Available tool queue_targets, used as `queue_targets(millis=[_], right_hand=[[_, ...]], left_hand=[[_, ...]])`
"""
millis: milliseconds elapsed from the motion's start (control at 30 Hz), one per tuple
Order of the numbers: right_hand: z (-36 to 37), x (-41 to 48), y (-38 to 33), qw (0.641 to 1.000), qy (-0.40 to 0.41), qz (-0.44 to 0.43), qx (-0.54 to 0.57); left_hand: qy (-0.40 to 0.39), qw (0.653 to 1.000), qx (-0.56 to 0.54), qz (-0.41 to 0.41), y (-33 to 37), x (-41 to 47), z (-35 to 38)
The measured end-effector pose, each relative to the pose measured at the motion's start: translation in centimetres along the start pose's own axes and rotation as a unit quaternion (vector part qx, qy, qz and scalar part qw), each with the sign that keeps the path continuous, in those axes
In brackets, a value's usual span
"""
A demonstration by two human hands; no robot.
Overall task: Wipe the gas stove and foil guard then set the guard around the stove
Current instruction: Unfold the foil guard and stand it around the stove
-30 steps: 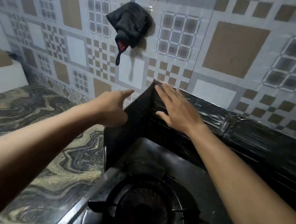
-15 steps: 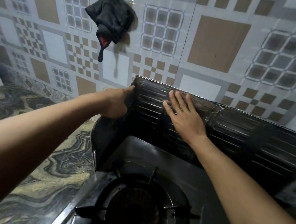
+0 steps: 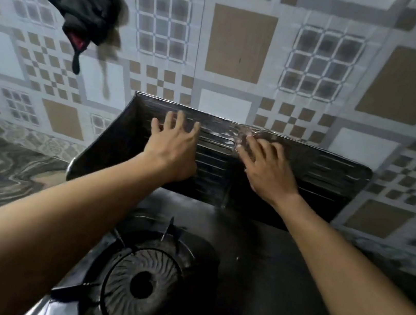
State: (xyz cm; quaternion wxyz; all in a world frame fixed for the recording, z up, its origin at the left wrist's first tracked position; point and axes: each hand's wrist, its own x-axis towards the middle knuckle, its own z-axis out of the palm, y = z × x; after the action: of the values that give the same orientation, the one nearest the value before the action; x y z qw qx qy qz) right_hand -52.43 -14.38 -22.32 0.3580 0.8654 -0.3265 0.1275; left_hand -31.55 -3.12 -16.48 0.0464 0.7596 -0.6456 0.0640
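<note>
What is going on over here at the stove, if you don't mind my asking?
A person is fitting the foil guard behind the gas stove. Both palms press flat on its back panel, the left hand near the left fold and the right hand at the middle crease, pushing it toward the tiled wall. The guard's left wing angles forward beside the burner. A dark cloth hangs on the wall.

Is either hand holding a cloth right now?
No, the left hand and right hand both press bare, open palms against the foil guard.
</note>
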Motion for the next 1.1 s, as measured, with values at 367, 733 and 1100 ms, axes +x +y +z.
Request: queue_targets(millis=[367, 733, 1100], right_hand=[[3.9, -2.3, 5.0, 0.998, 0.005, -0.006, -0.055], [5.5, -5.7, 5.7, 0.998, -0.030, 0.043, -0.039], [-5.8, -6.0, 4.0, 0.987, -0.020, 0.140, 0.082]], left_hand=[[0.005, 0.996, -0.080, 0.034, 5.0, 5.7, 8.9], [-0.007, 0.993, -0.116, 0.000, 6.3, 8.1, 10.5], [-0.036, 0.990, -0.135, 0.005, 6.0, 3.5, 5.0]])
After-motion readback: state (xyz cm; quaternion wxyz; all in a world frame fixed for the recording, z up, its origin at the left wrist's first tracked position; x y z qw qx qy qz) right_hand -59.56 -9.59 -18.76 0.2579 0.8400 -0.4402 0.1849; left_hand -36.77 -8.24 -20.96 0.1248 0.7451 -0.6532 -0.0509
